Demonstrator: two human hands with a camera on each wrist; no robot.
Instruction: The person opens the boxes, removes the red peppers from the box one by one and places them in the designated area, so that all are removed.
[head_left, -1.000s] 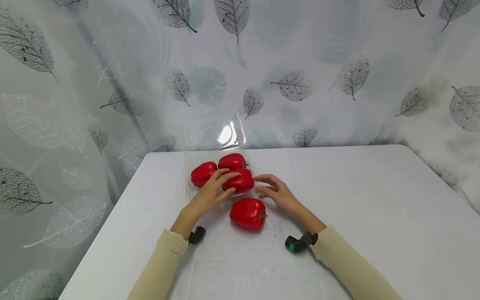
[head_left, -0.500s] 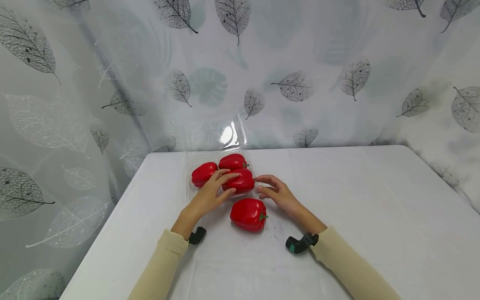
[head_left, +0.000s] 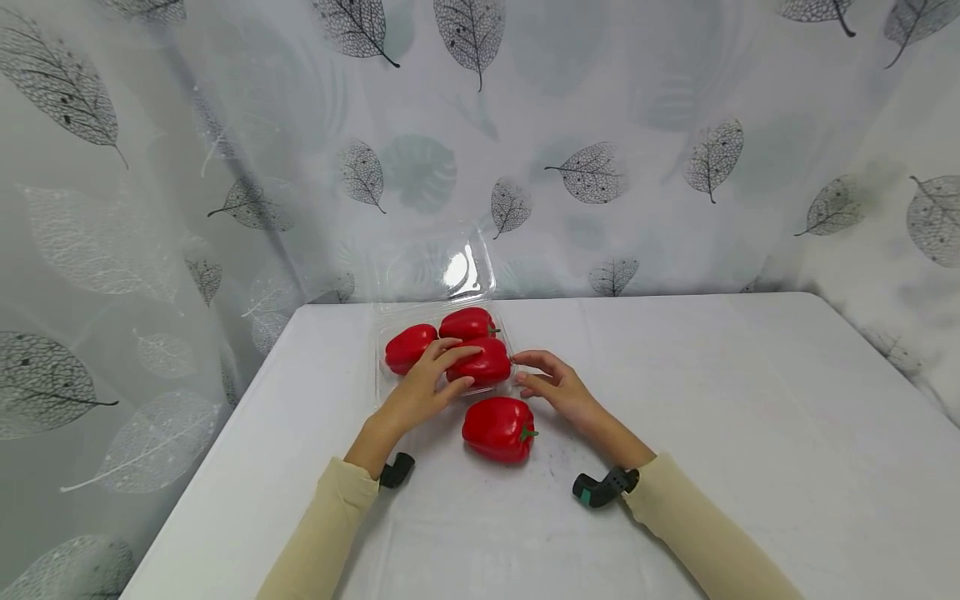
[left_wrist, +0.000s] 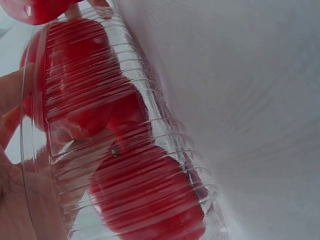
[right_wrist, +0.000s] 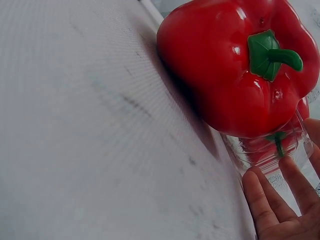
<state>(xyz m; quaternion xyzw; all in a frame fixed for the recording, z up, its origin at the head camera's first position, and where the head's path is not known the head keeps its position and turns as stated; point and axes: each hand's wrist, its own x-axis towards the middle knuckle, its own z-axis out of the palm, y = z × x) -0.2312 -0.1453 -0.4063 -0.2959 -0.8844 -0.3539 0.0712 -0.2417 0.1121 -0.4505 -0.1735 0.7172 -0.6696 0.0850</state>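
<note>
A clear plastic clamshell box (head_left: 380, 390) stands at the table's far edge with red bell peppers inside. My left hand (head_left: 414, 393) reaches in over its near side, fingers on top of the front-right pepper (head_left: 491, 367) and thumb on its near side. Two more peppers, one at left (head_left: 409, 348) and one at the back (head_left: 467, 322), lie beside it. My right hand (head_left: 558, 388) is at the box's right side, fingers relaxed, fingertips by the box wall and a pepper's green stem (right_wrist: 278, 145). On the table between the wrists lies a loose red bell pepper (head_left: 495, 429).
The box's transparent lid (head_left: 431, 267) stands raised at the back against a leaf-patterned curtain (head_left: 645, 100). A white cloth covers the table (head_left: 712, 400). Black wrist cameras sit on the left wrist (head_left: 396, 471) and right wrist (head_left: 600, 487).
</note>
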